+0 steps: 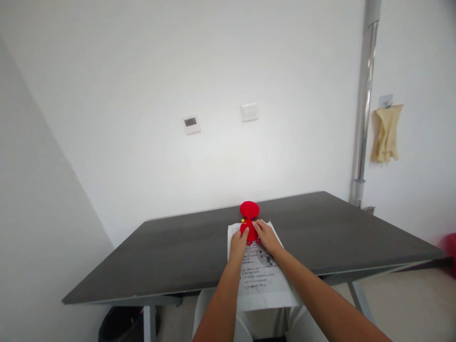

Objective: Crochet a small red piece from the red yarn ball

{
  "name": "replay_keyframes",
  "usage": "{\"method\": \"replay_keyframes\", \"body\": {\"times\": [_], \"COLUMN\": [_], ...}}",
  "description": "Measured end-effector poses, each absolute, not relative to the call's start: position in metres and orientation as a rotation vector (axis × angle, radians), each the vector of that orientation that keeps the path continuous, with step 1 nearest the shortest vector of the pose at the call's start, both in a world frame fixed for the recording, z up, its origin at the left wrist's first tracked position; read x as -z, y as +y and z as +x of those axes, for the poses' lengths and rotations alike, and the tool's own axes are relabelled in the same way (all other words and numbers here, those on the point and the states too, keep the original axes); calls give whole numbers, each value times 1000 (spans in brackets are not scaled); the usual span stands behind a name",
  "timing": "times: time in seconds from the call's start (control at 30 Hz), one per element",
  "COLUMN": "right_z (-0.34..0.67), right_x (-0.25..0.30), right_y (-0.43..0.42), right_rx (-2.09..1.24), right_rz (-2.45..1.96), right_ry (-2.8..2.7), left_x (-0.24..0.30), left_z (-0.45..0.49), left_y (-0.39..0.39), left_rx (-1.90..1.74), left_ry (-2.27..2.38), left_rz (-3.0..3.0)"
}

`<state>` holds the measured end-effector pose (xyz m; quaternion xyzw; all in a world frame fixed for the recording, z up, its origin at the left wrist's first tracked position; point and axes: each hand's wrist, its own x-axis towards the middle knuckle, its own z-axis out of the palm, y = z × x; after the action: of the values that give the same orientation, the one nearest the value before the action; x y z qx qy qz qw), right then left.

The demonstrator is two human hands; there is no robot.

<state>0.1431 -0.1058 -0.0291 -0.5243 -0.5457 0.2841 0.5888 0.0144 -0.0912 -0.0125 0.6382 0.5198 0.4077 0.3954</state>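
Between my two hands is a small red figure (250,209) that looks like a soft toy, with a round upper part, a rounded lower part and a small yellow piece on its left side. My left hand (238,242) grips the lower part from the left, thumb on its front. From the right, my right hand (267,236) holds the same part with thumb and fingers closed on it. The fingers behind the toy are hidden. Under the hands lies a printed white sheet (261,292), its near end hanging over the table's front edge.
A dark grey table (185,256) stands before a white wall carrying a thermostat (192,125) and a switch (249,112). Yellow gloves (387,134) hang right of a metal pipe (366,104). Below the table's left side is a black bin (123,325).
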Motion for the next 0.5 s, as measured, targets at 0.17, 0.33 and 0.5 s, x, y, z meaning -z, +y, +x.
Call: {"method": "replay_keyframes", "body": {"times": [0.17, 0.33, 0.5], "right_z": [144, 147, 149], "right_x": [35, 38, 38], "right_y": [-101, -99, -98], "right_rx": [-754, -873, -887], "right_rz": [-1188, -1195, -1180], "right_ry": [-1190, -1115, -1135], "left_x": [10, 11, 17], "left_z": [18, 18, 16], "left_y": [-95, -92, -85], "left_rx": [-1057, -1006, -1054], "left_ry": [1214, 1230, 1237], "left_rz": [1613, 1597, 1394]}}
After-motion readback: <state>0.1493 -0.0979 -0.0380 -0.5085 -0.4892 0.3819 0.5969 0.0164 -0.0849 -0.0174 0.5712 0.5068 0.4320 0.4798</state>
